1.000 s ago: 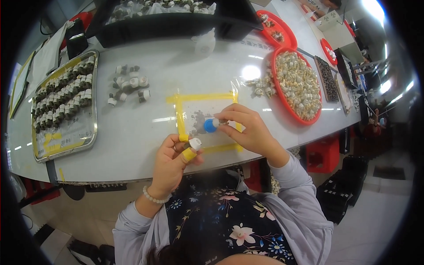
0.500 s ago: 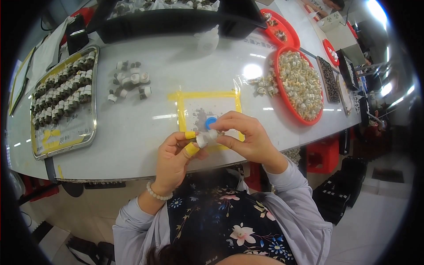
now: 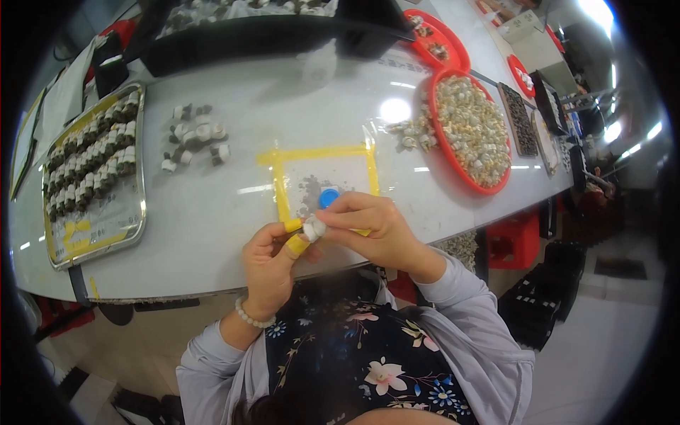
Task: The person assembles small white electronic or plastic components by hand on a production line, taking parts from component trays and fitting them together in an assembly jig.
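Observation:
In front of me, my left hand (image 3: 270, 261), with yellow tape on its thumb and a fingertip, grips a small white cylindrical piece (image 3: 309, 231). From the other side my right hand (image 3: 379, 228) pinches a small whitish piece (image 3: 319, 224) against it; the fingers partly hide both. Just beyond the right fingertips lies a round blue cap (image 3: 329, 198), on a sheet edged with yellow tape (image 3: 280, 190). Grey smudges mark the sheet beside the cap.
Dark-and-white pieces (image 3: 202, 132) lie loose at left, near a metal tray (image 3: 142, 205) with rows of them. A red oval tray (image 3: 489, 190) holds many whitish pieces at right. A black bin (image 3: 248, 46) and a translucent bottle (image 3: 320, 65) stand at the back.
My right hand has moved slightly left and brought its piece up against the one in my left hand. The whole view has shifted a little.

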A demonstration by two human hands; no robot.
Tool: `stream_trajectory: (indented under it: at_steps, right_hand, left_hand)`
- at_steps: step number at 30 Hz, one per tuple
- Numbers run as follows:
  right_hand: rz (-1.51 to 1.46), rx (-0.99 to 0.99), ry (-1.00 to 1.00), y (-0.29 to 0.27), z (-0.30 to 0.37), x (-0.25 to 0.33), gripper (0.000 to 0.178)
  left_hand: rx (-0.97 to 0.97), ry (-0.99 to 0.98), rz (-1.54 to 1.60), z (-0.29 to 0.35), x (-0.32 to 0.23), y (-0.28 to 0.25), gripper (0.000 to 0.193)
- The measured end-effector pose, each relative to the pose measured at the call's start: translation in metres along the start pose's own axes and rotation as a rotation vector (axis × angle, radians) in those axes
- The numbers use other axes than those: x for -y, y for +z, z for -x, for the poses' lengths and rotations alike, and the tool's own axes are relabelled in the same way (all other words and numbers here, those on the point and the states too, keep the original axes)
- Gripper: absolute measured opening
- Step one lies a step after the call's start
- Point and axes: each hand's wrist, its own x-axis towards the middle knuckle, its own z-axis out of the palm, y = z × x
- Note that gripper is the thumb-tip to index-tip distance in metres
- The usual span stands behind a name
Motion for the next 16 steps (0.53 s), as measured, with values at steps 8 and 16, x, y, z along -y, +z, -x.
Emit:
stream_trajectory:
  at_steps: [8,16]
  right_hand:
    - [0.071,0.074,-0.046,-0.031,0.004,-0.012,0.026]
    - [0.835,-0.181,0.133,-0.078,-0.034,-0.057,0.024]
  left_hand:
    - [0.071,-0.061,-0.086,-0.005,-0.003,0.001,0.021]
    - [0.134,0.063,-0.003,0.001,-0.003,-0.021,0.032]
